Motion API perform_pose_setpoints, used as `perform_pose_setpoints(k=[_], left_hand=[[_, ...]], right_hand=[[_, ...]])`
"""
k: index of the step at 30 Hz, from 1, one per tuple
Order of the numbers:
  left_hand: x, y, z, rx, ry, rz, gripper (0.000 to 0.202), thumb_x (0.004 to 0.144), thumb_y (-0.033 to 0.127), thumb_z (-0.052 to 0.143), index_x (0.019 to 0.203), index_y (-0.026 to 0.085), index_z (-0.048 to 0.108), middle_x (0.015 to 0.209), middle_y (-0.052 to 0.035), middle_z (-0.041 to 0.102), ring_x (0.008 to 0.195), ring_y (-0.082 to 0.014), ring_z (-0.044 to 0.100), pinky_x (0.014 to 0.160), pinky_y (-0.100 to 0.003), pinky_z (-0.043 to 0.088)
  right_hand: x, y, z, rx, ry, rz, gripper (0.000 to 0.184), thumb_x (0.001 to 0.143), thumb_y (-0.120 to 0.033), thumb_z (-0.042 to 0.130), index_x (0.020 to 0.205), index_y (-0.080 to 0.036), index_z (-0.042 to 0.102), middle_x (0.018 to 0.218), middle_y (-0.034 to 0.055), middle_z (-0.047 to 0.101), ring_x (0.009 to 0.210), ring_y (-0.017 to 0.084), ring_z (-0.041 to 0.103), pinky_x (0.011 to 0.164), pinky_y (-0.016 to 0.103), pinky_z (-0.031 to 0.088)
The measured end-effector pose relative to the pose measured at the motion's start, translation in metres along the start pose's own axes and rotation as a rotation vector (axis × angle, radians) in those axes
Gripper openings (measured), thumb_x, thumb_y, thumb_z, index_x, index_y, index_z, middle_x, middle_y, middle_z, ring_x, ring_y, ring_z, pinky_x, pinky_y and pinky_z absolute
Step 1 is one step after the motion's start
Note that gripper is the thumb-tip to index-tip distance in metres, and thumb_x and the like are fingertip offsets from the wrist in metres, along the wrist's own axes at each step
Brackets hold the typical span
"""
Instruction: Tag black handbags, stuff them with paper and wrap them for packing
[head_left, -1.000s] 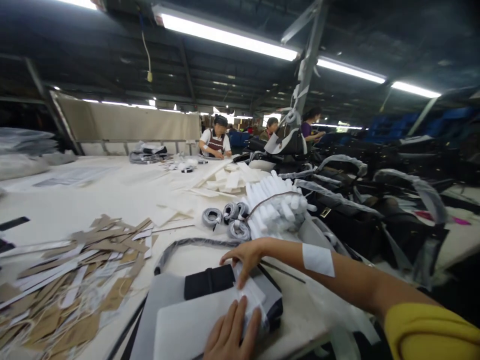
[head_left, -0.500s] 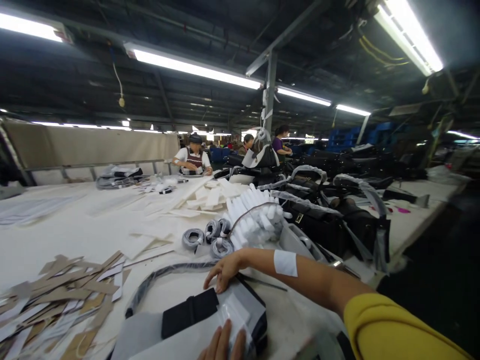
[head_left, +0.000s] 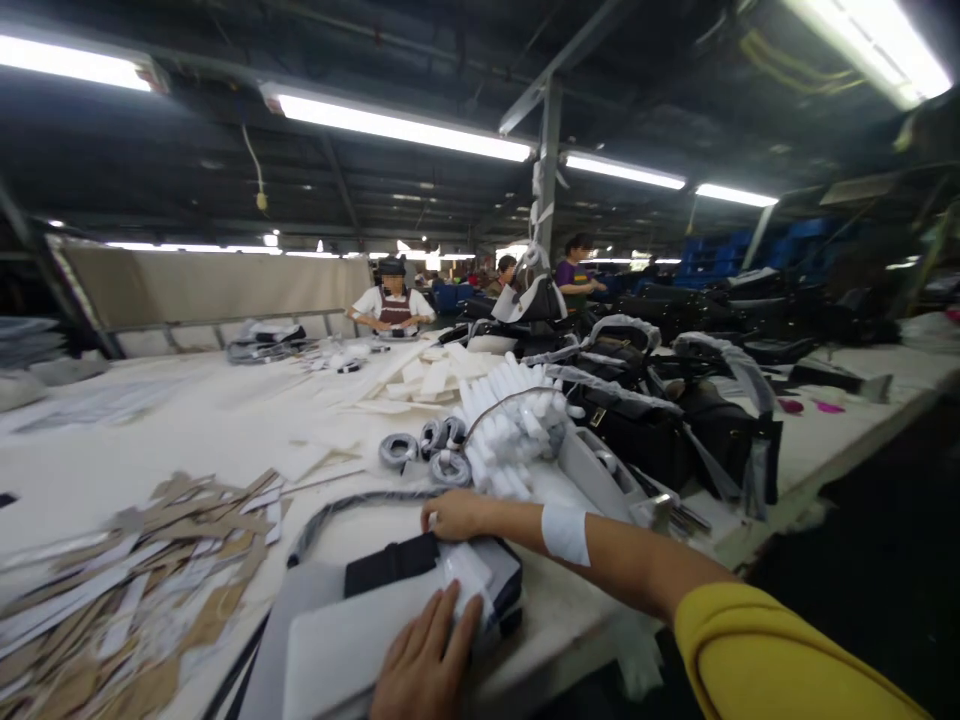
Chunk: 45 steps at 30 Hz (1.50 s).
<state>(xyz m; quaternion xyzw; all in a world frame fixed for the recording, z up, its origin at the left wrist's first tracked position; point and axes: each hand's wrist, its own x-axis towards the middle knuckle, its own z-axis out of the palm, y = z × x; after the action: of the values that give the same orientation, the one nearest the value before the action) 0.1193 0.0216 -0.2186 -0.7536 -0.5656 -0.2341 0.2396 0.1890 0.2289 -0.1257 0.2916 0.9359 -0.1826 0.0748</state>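
A grey bag (head_left: 322, 640) with a black flap (head_left: 390, 562) lies flat at the near edge of the white table (head_left: 150, 430). My left hand (head_left: 424, 665) rests on it with fingers stretched flat, pressing on white crinkled wrapping (head_left: 469, 575) at the bag's right end. My right hand (head_left: 454, 515) reaches across from the right, fingers curled over the bag's far right corner beside the wrapping. A white patch (head_left: 566, 533) sticks to my right forearm. The bag's wrapped strap (head_left: 352, 505) curves just behind it.
Cardboard and paper strips (head_left: 127, 570) are heaped at the left. Grey coiled straps (head_left: 427, 447) and a bundle of white rolls (head_left: 517, 425) lie behind my hands. Black bags with wrapped handles (head_left: 660, 410) fill the right side. Several people work at the far end (head_left: 394, 300).
The view has swung slightly left and down. My right hand has slid nearer along the bag's corner. My left hand has come further up onto the wrapping.
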Motion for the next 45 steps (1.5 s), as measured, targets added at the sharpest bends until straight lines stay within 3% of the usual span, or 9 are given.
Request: perform_pose_setpoints(k=[6, 12, 16, 20, 23, 27, 31, 34, 45], left_hand=[[0.013, 0.009, -0.041, -0.106, -0.244, -0.07, 0.059, 0.089, 0.006, 0.054, 0.144, 0.027, 0.047, 0.15, -0.0073, 0.05, 0.133, -0.021, 0.051, 0.107, -0.037, 0.045], [0.005, -0.005, -0.062, -0.081, -0.29, 0.062, 0.052, 0.099, 0.018, 0.047, 0.15, 0.021, 0.036, 0.158, -0.0066, 0.037, 0.146, -0.0183, 0.032, 0.12, -0.037, 0.029], [-0.019, -0.034, -0.098, 0.054, -0.338, -0.006, 0.064, 0.096, 0.018, 0.054, 0.154, 0.018, 0.027, 0.161, -0.0075, 0.031, 0.151, -0.0242, 0.02, 0.123, -0.046, 0.023], [-0.038, -0.07, -0.126, 0.093, -0.415, -0.043, 0.065, 0.093, 0.007, 0.051, 0.153, 0.021, 0.03, 0.159, -0.0056, 0.036, 0.148, -0.0229, 0.029, 0.121, -0.047, 0.027], [-0.043, -0.086, -0.123, 0.017, -0.401, -0.06, 0.054, 0.094, 0.005, 0.047, 0.145, 0.022, 0.045, 0.148, -0.0046, 0.051, 0.138, -0.0185, 0.047, 0.119, -0.044, 0.033], [-0.048, -0.094, -0.103, -0.077, -0.274, -0.098, 0.048, 0.092, 0.004, 0.048, 0.135, 0.023, 0.056, 0.134, -0.0043, 0.065, 0.123, -0.0176, 0.061, 0.112, -0.041, 0.043], [-0.052, -0.097, -0.096, -0.133, -0.221, -0.123, 0.053, 0.087, 0.002, 0.052, 0.134, 0.026, 0.058, 0.13, -0.0023, 0.067, 0.118, -0.0189, 0.065, 0.105, -0.038, 0.05], [-0.052, -0.099, -0.097, -0.134, -0.233, -0.132, 0.056, 0.084, 0.002, 0.056, 0.134, 0.027, 0.058, 0.129, -0.0012, 0.068, 0.115, -0.0204, 0.066, 0.099, -0.037, 0.054], [-0.058, -0.085, -0.12, -0.035, -0.188, -0.196, 0.043, 0.094, 0.036, 0.059, 0.137, 0.032, 0.055, 0.126, 0.0019, 0.07, 0.104, -0.0192, 0.072, 0.08, -0.026, 0.06]], right_hand=[[-0.059, -0.007, 0.007, 0.083, 0.259, -0.165, 0.039, 0.097, -0.029, 0.046, 0.131, -0.017, 0.062, 0.137, 0.0132, 0.062, 0.129, 0.027, 0.055, 0.109, 0.042, 0.041], [-0.133, 0.004, 0.062, -0.01, 0.431, -0.388, 0.044, 0.099, -0.037, 0.047, 0.14, -0.022, 0.055, 0.141, 0.0092, 0.059, 0.132, 0.025, 0.053, 0.112, 0.046, 0.042], [-0.141, 0.01, 0.087, -0.163, 0.511, -0.439, 0.057, 0.097, -0.031, 0.053, 0.152, -0.024, 0.038, 0.151, 0.0079, 0.048, 0.141, 0.025, 0.043, 0.117, 0.05, 0.035], [-0.138, 0.009, 0.086, -0.185, 0.554, -0.442, 0.057, 0.097, -0.029, 0.053, 0.152, -0.023, 0.038, 0.15, 0.0081, 0.049, 0.139, 0.027, 0.045, 0.118, 0.053, 0.034], [-0.149, -0.003, 0.092, -0.109, 0.669, -0.414, 0.049, 0.096, -0.025, 0.054, 0.145, -0.024, 0.05, 0.144, 0.0078, 0.056, 0.135, 0.028, 0.05, 0.116, 0.053, 0.036], [-0.172, -0.035, 0.12, 0.335, 0.701, -0.312, 0.028, 0.095, -0.026, 0.056, 0.119, -0.028, 0.07, 0.119, 0.007, 0.072, 0.111, 0.025, 0.067, 0.1, 0.041, 0.054], [-0.175, -0.062, 0.137, 1.105, 0.292, 0.101, 0.035, 0.092, -0.049, 0.06, 0.111, -0.021, 0.069, 0.113, 0.0107, 0.073, 0.102, 0.027, 0.071, 0.086, 0.04, 0.061], [-0.169, -0.074, 0.129, 1.554, 0.13, 0.208, 0.038, 0.084, -0.049, 0.07, 0.108, -0.02, 0.067, 0.115, 0.0085, 0.07, 0.119, 0.027, 0.063, 0.101, 0.041, 0.053], [-0.131, -0.105, 0.141, 2.289, 0.425, 0.097, 0.025, 0.076, -0.024, 0.079, 0.099, -0.023, 0.068, 0.113, 0.0012, 0.07, 0.12, 0.02, 0.06, 0.115, 0.038, 0.037]])
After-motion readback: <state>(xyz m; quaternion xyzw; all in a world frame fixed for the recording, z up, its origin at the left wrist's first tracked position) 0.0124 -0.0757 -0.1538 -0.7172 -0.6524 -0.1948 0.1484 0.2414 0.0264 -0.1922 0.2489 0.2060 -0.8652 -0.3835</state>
